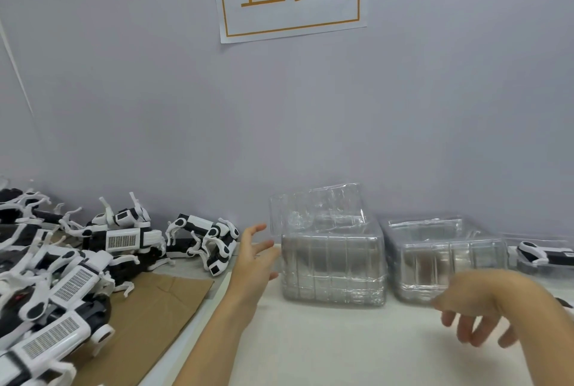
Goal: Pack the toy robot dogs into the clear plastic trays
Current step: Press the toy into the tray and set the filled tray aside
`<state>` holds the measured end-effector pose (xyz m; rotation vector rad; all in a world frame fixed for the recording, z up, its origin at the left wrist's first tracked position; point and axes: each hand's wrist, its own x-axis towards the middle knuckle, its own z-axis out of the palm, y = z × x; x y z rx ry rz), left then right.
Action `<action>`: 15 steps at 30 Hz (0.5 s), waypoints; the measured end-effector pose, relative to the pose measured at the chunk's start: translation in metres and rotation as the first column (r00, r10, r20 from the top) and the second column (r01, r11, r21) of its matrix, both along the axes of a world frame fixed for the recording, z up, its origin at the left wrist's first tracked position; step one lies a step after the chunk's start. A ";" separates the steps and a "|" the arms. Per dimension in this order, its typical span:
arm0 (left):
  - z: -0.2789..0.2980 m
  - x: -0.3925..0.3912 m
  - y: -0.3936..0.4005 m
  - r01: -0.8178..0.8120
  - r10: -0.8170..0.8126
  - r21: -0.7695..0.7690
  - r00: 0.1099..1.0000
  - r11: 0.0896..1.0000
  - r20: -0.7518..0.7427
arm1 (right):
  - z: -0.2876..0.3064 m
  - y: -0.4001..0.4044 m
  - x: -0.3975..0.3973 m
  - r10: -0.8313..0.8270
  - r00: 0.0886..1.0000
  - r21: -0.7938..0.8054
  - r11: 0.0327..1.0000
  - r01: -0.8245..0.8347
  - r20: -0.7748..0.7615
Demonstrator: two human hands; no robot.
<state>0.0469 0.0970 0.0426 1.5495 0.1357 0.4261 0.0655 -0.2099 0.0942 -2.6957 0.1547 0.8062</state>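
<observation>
Clear plastic trays, left stack (334, 267), nested for quick taking. Left hand (253, 256) just left of stack, fingers spread, gripping nothing. Right hand (478, 308) right of stack, fingers loose, empty. White-and-black toy robot dogs (121, 239) heaped well left of stack, within reach, unpacked.

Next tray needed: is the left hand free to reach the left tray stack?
Probably yes: the left hand is open, empty and right beside the left tray stack, nothing between.

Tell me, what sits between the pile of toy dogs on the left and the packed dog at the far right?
In the head view, two stacks of clear trays stand between the pile of toy dogs and the packed dog, with the left hand reaching toward the nearer stack.
</observation>
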 end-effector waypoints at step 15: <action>0.006 0.002 -0.004 0.096 -0.096 -0.002 0.995 0.995 0.010 | -0.013 0.091 0.000 -0.066 0.689 0.446 0.806 -0.390 0.722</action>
